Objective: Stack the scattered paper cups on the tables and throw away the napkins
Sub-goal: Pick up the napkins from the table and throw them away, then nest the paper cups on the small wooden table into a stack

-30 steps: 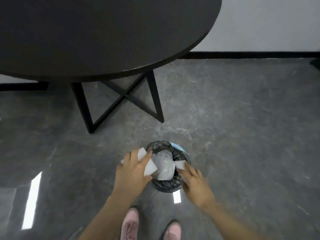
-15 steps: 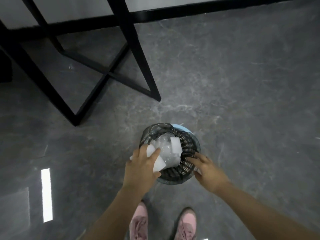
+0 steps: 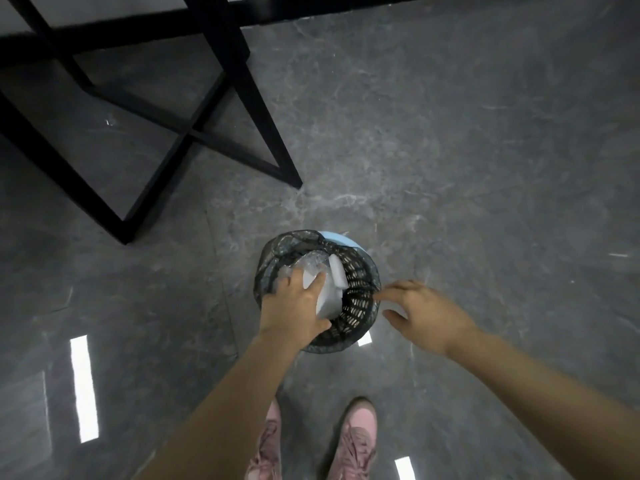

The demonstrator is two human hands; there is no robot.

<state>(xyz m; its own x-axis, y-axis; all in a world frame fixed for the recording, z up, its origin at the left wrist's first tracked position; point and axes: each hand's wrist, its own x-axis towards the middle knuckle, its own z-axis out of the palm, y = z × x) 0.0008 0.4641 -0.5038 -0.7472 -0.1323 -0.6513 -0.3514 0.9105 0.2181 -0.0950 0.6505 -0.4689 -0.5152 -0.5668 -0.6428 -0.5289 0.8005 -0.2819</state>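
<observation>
A black mesh waste basket (image 3: 363, 292) lined with a dark bag stands on the floor in front of my feet. Inside it lie crumpled clear plastic (image 3: 310, 265) and a white napkin (image 3: 335, 275). My left hand (image 3: 291, 306) reaches into the basket's near left side with its fingers stretched out, pressing on another white napkin (image 3: 327, 299) that shows beside my palm. My right hand (image 3: 426, 313) hovers just right of the rim with spread fingers, holding nothing. No paper cups are in view.
The black crossed legs of a table (image 3: 242, 81) stand on the grey marbled floor at the upper left. A black skirting board (image 3: 346, 8) runs along the top. My pink shoes (image 3: 356, 441) are just behind the basket.
The right hand dropped its napkin into the basket and drew back to the right. The left hand sank into the basket with its napkins and its fingers straightened. My view tilted down.
</observation>
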